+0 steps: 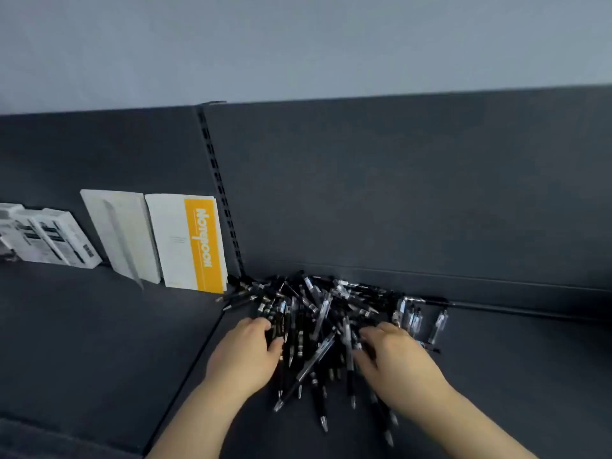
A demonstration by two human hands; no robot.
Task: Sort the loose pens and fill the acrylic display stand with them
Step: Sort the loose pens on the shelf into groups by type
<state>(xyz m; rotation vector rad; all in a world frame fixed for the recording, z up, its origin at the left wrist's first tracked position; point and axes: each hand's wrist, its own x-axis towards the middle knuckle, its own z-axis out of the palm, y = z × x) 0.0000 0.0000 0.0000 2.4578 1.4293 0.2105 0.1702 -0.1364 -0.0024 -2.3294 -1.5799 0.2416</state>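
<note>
From the head camera, a heap of loose black pens [318, 323] lay on a dark shelf [99, 326], pushed up against the shelf's back panel [397, 193]. The pens were jumbled and crossed over one another, some with clear barrels, several tips pointing toward the person.

The left hand [248, 351] rested on the left edge of the heap, palm down, its fingers curled into the pens; whether they were clamped on any one pen could not be told. The right hand [394, 356] sat on the right edge of the heap, palm down, fingers spread and buried among the pens, and no firm grasp on a single pen could be made out either.

Just right of the heap, against the back panel, stood a small clear acrylic stand [420, 318] with a few pens upright in it. Left of the heap, a white and yellow notebook [190, 243] leaned on the back panel, with a plain white box [122, 233] beside it and smaller white packages [49, 240] farther left.
</note>
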